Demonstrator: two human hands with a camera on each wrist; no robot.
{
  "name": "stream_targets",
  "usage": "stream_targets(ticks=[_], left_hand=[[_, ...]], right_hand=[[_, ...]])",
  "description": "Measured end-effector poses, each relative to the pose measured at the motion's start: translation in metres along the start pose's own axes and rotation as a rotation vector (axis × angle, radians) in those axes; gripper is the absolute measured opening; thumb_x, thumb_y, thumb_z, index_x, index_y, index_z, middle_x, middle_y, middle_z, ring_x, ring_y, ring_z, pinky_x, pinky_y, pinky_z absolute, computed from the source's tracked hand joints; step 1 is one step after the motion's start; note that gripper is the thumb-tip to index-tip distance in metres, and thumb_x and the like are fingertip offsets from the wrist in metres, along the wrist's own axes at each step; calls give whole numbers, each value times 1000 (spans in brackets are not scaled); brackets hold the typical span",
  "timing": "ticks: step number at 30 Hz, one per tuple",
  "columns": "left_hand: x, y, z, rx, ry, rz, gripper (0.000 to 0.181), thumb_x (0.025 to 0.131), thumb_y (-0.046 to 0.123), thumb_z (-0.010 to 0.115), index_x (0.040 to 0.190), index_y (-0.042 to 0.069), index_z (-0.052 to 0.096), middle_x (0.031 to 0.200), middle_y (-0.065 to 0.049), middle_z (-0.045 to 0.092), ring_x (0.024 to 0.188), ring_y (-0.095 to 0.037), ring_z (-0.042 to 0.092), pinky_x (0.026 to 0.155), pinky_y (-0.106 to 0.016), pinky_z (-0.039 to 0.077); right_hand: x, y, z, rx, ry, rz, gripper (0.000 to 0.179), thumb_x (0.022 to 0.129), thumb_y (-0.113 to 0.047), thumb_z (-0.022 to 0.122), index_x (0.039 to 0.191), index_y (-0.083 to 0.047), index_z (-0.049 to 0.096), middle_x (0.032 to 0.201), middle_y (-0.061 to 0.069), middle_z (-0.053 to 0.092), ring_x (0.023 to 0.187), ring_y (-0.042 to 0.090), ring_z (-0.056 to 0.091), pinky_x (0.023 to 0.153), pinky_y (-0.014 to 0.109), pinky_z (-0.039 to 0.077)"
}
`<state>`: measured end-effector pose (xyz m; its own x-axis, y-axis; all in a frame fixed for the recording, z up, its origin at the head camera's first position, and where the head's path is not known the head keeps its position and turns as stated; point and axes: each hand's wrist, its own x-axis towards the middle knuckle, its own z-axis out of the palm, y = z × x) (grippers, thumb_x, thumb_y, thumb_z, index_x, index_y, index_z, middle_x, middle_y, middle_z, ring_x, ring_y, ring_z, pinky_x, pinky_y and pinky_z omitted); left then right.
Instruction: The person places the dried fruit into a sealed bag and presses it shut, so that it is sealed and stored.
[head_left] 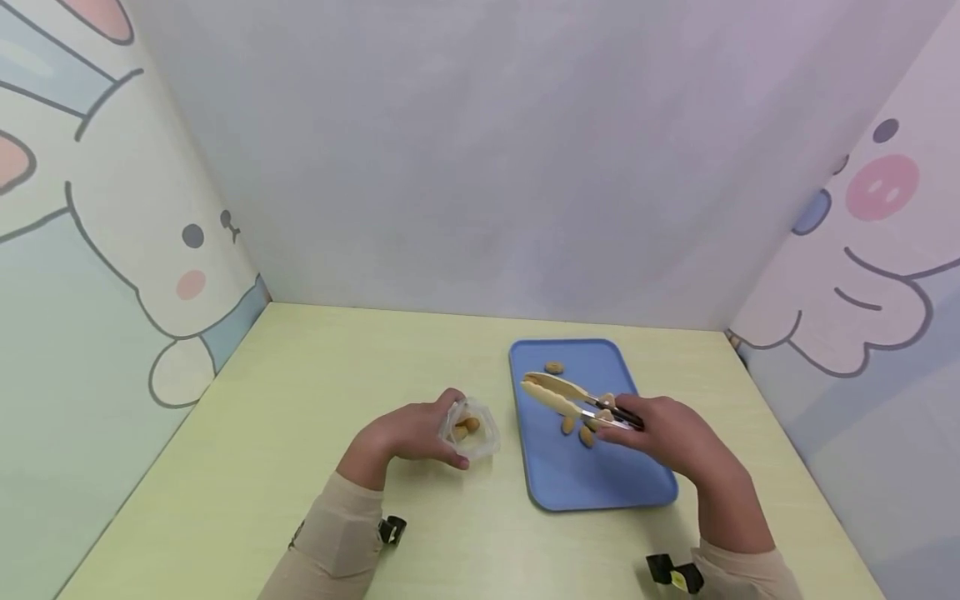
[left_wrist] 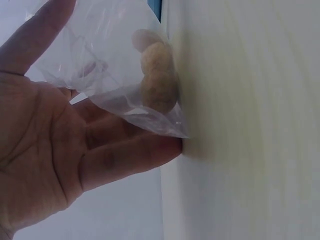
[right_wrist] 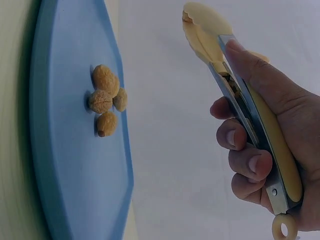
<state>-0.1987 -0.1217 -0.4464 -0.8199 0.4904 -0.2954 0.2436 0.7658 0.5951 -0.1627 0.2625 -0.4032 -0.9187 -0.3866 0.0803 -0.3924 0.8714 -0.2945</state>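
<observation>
My left hand (head_left: 420,429) holds a clear plastic bag (head_left: 489,429) open, thumb and fingers around its sides, low over the table. Inside lie several tan, bumpy nuts (left_wrist: 159,80), seen through the plastic in the left wrist view. My right hand (head_left: 671,433) grips a pair of tongs (head_left: 551,398) with cream scalloped tips and metal arms, held above the blue tray (head_left: 592,487). A bit of brown shows between the tong tips; I cannot tell whether it is a nut. Several brown nuts (right_wrist: 102,100) sit clustered on the tray.
A single nut (head_left: 553,367) lies near the tray's far end. The pale yellow table (head_left: 360,358) meets a grey back wall (head_left: 480,167), with cartoon-printed panels on both sides. Black straps (head_left: 392,530) show by the sleeves.
</observation>
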Motion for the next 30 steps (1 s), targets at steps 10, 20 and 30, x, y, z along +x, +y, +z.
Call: stream_targets(ticks=[10, 20, 30], left_hand=[[-6, 0, -2, 0, -5, -12, 91, 70, 53, 84, 139, 25, 31, 103, -1, 55, 87, -19, 54, 76, -39, 44], [-9, -3, -4, 12, 10, -5, 89, 69, 54, 84, 137, 26, 33, 101, -1, 56, 84, -19, 54, 77, -39, 44], [-7, -4, -2, 0, 7, 19, 87, 70, 54, 84, 135, 25, 34, 100, 0, 55, 82, -19, 54, 72, -37, 43]], right_hand=[[-1, -6, 3, 16, -30, 11, 39, 85, -62, 64, 79, -27, 47, 61, -11, 38, 53, 4, 34, 52, 25, 29], [6, -24, 4, -18, -70, -20, 35, 82, -62, 66, 83, -30, 52, 63, -13, 42, 56, 5, 39, 54, 26, 32], [7, -45, 15, -39, -83, -79, 44, 82, -68, 61, 87, -25, 55, 62, -14, 41, 54, 4, 37, 52, 25, 31]])
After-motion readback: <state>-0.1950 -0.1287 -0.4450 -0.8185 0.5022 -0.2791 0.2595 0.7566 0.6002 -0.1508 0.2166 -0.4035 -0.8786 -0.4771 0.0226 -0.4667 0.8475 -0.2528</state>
